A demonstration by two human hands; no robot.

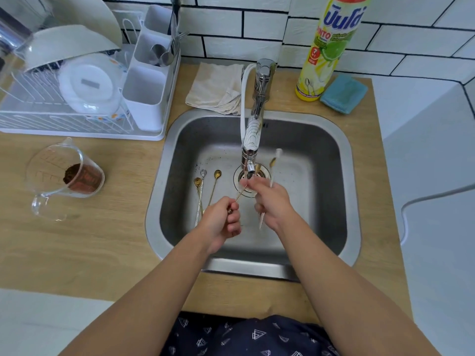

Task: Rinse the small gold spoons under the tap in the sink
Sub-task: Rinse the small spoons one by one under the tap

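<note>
Steel sink [331, 150]: slender gold spoons [207, 191] lie long-handled beside the drain.

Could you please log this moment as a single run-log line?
left hand: pinches gold spoon under tap | right hand: rubs spoon bowl, holds white stick | sink: more spoons waiting

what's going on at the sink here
A person is rinsing small gold spoons at the sink. The left hand grips the handle of one spoon, its bowl end up under the tap, where the right hand meets it. The right hand also holds a thin white stick. Three more spoons lie on the sink floor to the left of the drain, not yet picked up.
</note>
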